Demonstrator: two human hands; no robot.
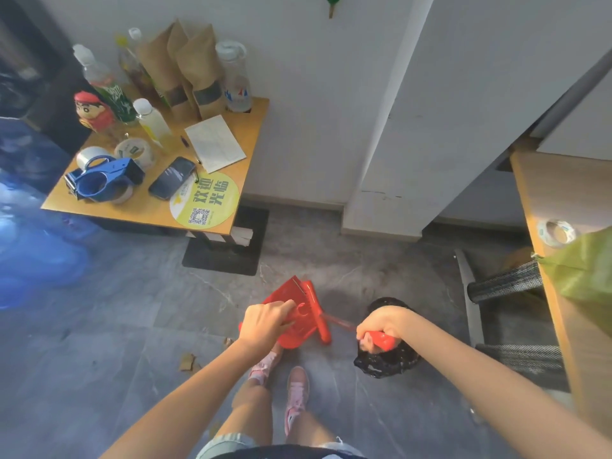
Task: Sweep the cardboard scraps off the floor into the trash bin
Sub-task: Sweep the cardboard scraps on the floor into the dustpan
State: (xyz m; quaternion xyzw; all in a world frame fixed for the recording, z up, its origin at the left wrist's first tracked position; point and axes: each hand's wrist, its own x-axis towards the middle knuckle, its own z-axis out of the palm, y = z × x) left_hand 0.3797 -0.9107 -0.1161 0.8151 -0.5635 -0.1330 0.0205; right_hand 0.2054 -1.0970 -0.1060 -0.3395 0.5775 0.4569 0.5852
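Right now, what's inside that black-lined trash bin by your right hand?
Only the crinkled black liner of the trash bin shows. The right hand, gripping a red handle, covers most of its opening.

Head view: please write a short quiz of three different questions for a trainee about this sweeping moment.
1. True or false: the left hand holds the red dustpan.
2. What does the right hand grip: A) red brush, B) tape dispenser, C) phone?
3. Where do cardboard scraps lie, seen from the dustpan?

Key: 1 true; 2 A; 3 on the floor, toward the person's left, not yet in the black-lined trash bin.
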